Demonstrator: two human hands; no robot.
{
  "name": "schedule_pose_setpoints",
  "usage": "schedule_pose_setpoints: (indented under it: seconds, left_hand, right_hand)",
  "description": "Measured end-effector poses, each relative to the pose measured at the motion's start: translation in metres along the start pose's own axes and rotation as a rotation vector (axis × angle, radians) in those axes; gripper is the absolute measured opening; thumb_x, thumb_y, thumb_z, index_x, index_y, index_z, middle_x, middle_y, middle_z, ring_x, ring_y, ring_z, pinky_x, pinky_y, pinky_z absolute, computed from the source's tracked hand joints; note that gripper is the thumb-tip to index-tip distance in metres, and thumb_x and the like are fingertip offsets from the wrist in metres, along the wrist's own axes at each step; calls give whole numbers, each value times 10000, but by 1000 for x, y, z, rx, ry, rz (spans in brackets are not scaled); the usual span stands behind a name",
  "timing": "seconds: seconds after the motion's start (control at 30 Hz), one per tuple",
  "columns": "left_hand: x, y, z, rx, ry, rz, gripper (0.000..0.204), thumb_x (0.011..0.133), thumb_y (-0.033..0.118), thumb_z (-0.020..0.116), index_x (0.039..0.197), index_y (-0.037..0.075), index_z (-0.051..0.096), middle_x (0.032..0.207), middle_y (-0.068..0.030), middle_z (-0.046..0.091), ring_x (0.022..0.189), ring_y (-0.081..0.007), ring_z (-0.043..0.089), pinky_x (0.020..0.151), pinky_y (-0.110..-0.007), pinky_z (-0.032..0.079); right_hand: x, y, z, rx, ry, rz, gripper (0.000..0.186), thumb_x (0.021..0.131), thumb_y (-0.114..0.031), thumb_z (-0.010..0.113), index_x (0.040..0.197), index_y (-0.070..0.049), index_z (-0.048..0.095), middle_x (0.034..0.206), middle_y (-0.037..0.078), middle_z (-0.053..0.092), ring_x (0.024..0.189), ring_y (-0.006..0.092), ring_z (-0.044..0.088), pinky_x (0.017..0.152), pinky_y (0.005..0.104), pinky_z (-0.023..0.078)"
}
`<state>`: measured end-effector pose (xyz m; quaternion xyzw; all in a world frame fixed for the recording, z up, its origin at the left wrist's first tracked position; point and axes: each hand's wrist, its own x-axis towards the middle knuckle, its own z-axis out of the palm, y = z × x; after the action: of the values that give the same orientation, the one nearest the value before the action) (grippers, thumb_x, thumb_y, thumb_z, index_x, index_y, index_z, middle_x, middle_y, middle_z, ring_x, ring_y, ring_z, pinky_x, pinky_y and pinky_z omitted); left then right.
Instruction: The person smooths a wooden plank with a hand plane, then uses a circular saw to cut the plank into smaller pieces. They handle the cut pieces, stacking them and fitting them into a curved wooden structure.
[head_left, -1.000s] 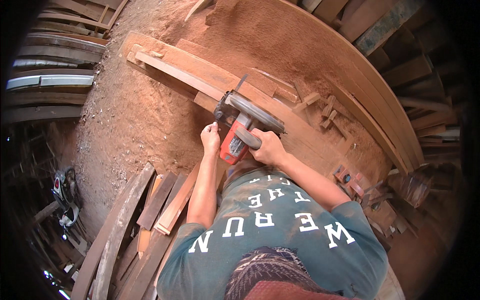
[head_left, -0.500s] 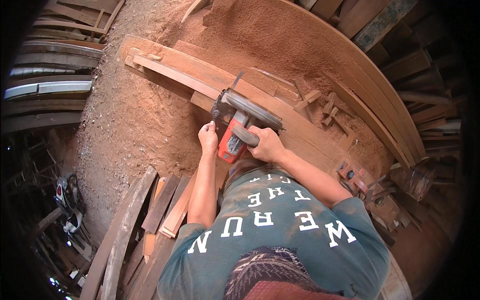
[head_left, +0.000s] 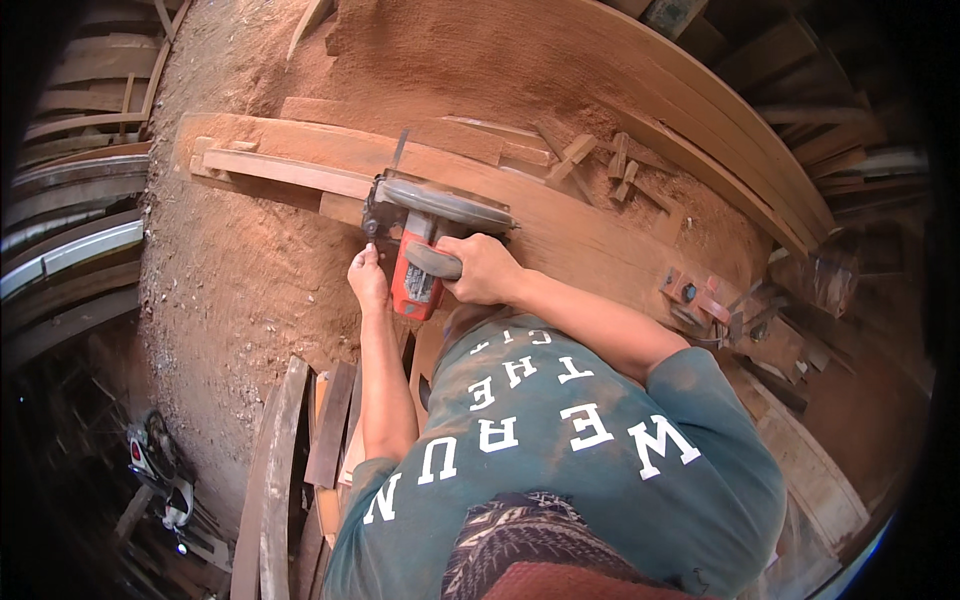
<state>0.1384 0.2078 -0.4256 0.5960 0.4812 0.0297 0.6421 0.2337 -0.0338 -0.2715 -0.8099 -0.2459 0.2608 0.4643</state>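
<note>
A red circular saw (head_left: pixel 420 250) with a grey blade guard rests on a long curved wooden plank (head_left: pixel 285 170), which lies on a wide reddish board (head_left: pixel 590 235). My right hand (head_left: pixel 482 268) is wrapped around the saw's dark handle. My left hand (head_left: pixel 367 277) is at the saw's left side, fingertips pinched on a small dark part by the base plate. Red sawdust (head_left: pixel 250 290) covers the ground around the work.
Small wood offcuts (head_left: pixel 600 160) lie on the board behind the saw. Narrow planks (head_left: pixel 290 450) lean by my left elbow. Curved timbers are stacked at the left (head_left: pixel 75 250) and upper right (head_left: pixel 740 150). A clamp-like fitting (head_left: pixel 690 292) sits on the board's right end. Another power tool (head_left: pixel 160 470) lies lower left.
The view has shifted, so saw and plank sit further left in the picture. Both hands keep the same hold on the saw; its place along the plank looks about the same.
</note>
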Motion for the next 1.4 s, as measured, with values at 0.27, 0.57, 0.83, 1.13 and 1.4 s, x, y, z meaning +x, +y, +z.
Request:
schedule_pose_setpoints:
  seconds: [0.27, 0.57, 0.83, 1.13, 1.4]
  left_hand:
    - [16, -10, -15, -2, -29, 35, 249, 1056, 263, 617, 1050, 27, 694, 905, -30, 704, 752, -116, 638, 675, -269, 517]
    - [5, 12, -14, -7, 8, -7, 282, 1053, 268, 630, 951, 16, 701, 859, -15, 684, 767, -105, 593, 734, -269, 480]
    - [7, 19, -15, -45, -13, -2, 264, 1058, 253, 623, 955, 21, 697, 861, -9, 679, 770, -102, 596, 721, -267, 483]
    - [25, 32, -29, -29, 0, -25, 275, 1057, 252, 623, 934, 19, 700, 858, -7, 675, 791, -106, 589, 756, -277, 470]
    - [36, 40, -32, 7, 39, -13, 272, 1053, 256, 631, 970, 11, 715, 860, -5, 676, 794, -107, 581, 770, -280, 463]
  right_hand:
    - [4, -6, 5, -5, -13, 5, 376, 703, -172, 776, 1060, -79, 704, 851, 248, 717, 856, 452, 697, 764, 519, 570]
    - [6, -10, 8, -4, 34, -61, 263, 726, -134, 766, 962, -65, 672, 826, 233, 698, 825, 451, 672, 717, 507, 551]
    - [12, -9, 13, 6, 24, -50, 263, 719, -130, 774, 951, -62, 671, 826, 229, 699, 825, 449, 672, 711, 503, 549]
    - [37, -25, 20, 5, 11, -37, 279, 722, -130, 776, 972, -59, 673, 830, 223, 702, 833, 449, 676, 714, 495, 548]
    - [50, -28, 27, 1, -1, -34, 291, 737, -127, 764, 1006, -58, 673, 868, 224, 705, 844, 449, 673, 722, 498, 545]
